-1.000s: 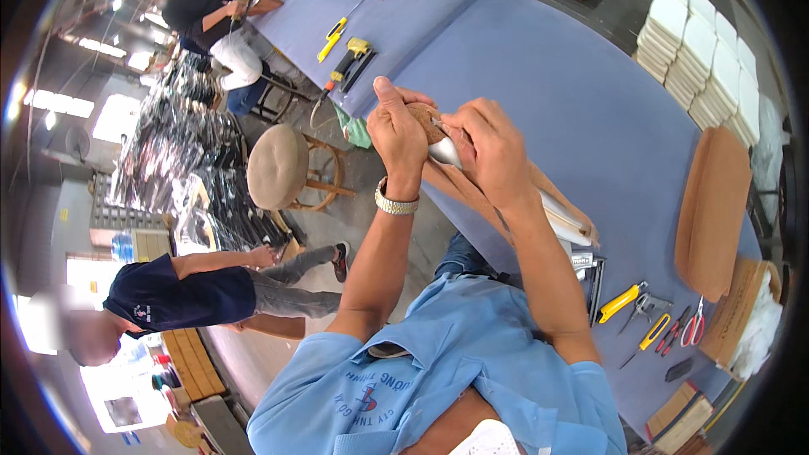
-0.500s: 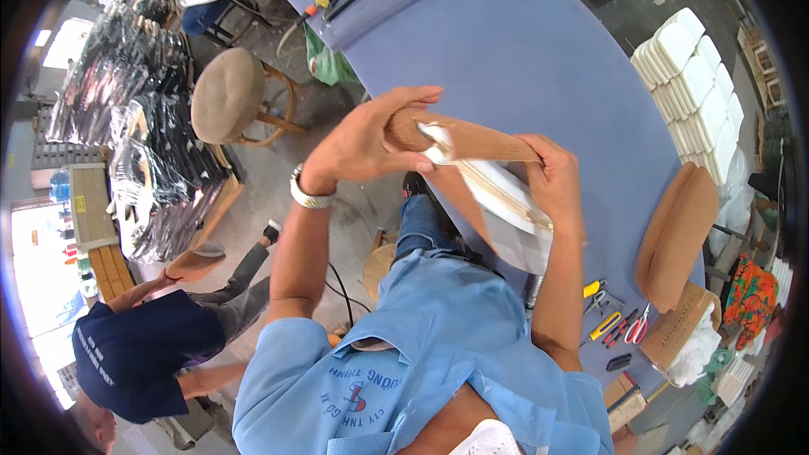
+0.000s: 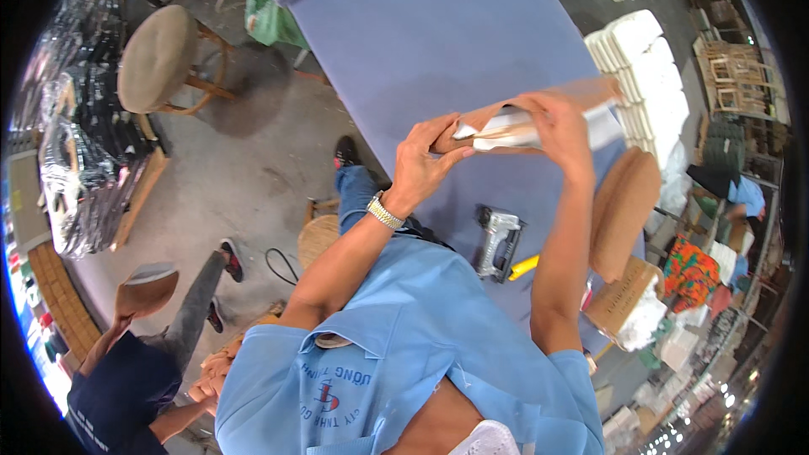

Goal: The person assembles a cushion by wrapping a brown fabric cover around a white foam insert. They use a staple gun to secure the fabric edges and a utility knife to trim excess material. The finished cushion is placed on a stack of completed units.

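Observation:
Over the blue-grey table point(image 3: 404, 42) I hold up a chair pad point(image 3: 497, 131) edge-on, with brown fabric outside and white padding and a pale board edge showing inside. My left hand point(image 3: 424, 162) is closed round its left end, thumb below and fingers on top. My right hand point(image 3: 559, 131) is closed on the brown fabric along the upper edge; its fingertips are slightly blurred. The pad's far right end is smeared by motion. On the table below lie a staple gun point(image 3: 499, 243) and a yellow-handled tool point(image 3: 524, 267), partly beside my right forearm.
Brown covered pads point(image 3: 624, 215) rest at the table's right edge near a cardboard box point(image 3: 625, 293). Stacked white pads point(image 3: 636, 76) stand beyond. To the left are a round stool point(image 3: 158, 59), plastic-wrapped stacks point(image 3: 80, 168) and a co-worker point(image 3: 126, 392) holding a brown piece.
The pad has turned and moved farther right, its inner side now showing more. My right hand has shifted onto the upper fabric edge. My view has swung right, and the staple gun has come into sight.

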A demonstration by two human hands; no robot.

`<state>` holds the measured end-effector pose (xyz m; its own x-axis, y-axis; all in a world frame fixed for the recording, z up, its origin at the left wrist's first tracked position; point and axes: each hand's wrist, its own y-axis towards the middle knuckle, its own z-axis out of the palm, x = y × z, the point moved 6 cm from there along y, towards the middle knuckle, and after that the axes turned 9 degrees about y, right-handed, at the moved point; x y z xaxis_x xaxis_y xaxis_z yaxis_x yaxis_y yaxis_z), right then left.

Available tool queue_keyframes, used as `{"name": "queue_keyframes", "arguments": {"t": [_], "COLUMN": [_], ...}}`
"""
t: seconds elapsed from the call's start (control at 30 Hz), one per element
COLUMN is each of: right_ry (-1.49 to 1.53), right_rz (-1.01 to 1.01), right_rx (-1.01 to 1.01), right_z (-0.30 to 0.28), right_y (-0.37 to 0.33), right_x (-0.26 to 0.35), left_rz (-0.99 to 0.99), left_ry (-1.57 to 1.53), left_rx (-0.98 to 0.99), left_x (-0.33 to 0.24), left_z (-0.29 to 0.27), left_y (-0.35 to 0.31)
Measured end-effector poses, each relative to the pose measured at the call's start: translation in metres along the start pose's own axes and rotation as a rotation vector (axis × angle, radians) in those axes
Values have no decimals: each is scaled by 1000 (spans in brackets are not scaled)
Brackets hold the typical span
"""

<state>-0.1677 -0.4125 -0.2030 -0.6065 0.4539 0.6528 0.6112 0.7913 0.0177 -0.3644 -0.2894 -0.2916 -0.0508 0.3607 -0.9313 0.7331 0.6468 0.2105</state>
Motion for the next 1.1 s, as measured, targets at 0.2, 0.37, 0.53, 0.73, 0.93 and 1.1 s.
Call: {"name": "queue_keyframes", "arguments": {"t": [0.2, 0.37, 0.53, 0.73, 0.93, 1.1], "right_ry": [17, 435, 378, -76, 39, -35], "right_rz": [41, 142, 486, 435, 338, 257], "right_rx": [-223, -182, -79, 22, -77, -157], "right_z": [22, 63, 89, 93, 96, 96], "right_y": [-32, -47, -34, -16, -27, -38], "right_x": [7, 31, 35, 55, 35, 36], "left_rz": [-114, -29, -8, -20, 35, -17], "left_ry": [93, 57, 37, 63, 53, 53], "left_rx": [51, 68, 111, 230, 98, 103], "left_x": [26, 32, 31, 30, 26, 23], "left_z": [20, 16, 15, 25, 19, 20], "left_y": [-8, -5, -11, -19, -17, -14]}}
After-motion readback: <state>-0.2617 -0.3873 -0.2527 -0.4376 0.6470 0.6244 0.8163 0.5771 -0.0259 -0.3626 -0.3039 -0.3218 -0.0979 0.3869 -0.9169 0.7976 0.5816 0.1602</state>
